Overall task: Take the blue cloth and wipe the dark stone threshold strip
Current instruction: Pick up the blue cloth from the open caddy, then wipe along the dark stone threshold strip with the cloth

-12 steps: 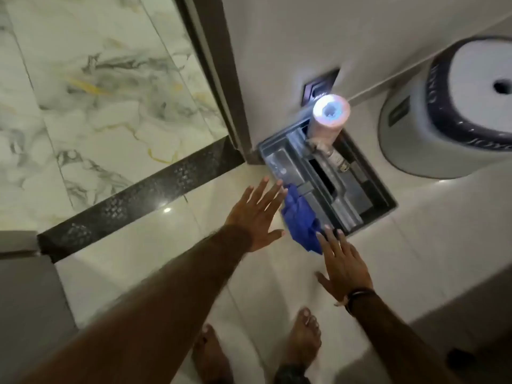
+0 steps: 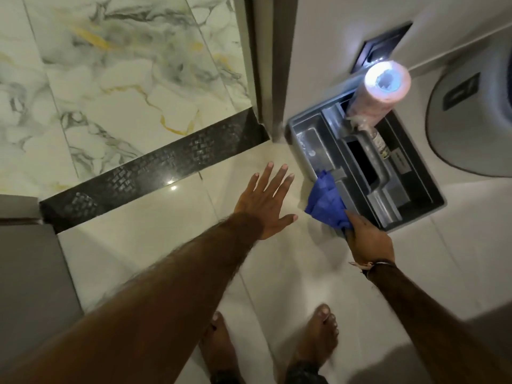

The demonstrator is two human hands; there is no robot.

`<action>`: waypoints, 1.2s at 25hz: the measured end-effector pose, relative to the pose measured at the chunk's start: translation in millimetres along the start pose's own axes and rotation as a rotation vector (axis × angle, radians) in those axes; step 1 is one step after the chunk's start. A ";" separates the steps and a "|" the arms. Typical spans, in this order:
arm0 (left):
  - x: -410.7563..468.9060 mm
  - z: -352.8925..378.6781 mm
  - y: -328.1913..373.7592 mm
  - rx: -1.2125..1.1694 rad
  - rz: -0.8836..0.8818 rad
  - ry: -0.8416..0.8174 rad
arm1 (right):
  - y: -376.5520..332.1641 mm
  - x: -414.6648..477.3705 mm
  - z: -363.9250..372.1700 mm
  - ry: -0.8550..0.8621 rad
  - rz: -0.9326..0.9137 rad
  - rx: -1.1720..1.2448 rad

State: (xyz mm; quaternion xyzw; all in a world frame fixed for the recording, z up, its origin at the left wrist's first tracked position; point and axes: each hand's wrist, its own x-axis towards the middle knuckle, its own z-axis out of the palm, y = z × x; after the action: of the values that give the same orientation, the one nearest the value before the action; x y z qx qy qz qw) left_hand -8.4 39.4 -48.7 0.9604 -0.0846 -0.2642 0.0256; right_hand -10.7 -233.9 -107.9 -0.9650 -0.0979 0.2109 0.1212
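Right hand [image 2: 370,239] fingers pinched blue cloth [image 2: 327,202] draped over caddy [image 2: 302,151] rim; could snag. Left hand [image 2: 266,200] fingers spread, empty.

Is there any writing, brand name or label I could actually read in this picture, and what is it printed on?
No text can be read here.
Bottle lying in the grey caddy: it has a label, but the print is too small and blurred.
Sticker on the caddy's inner wall: marks show, unreadable.
Dark plate on the white bin: blurred, no letters made out.
Blue cloth, paper roll and dark threshold strip: no writing visible.
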 end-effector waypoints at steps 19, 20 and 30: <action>-177.7 7.8 -175.6 -0.250 -0.317 0.050 | -241.2 68.8 -113.6 0.145 -0.266 0.040; -173.5 20.2 -184.9 -0.258 -0.325 0.065 | -253.1 84.5 -108.7 0.242 -0.311 0.041; -73.3 197.8 -259.6 -0.382 -0.452 0.169 | -225.4 219.3 70.9 0.071 -0.390 -0.473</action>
State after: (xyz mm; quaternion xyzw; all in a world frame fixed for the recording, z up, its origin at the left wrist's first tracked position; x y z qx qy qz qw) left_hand -133.0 307.0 -206.1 0.9513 0.1848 -0.1933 0.1531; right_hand 123.4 46.9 -192.5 -0.9362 -0.3234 0.1212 -0.0652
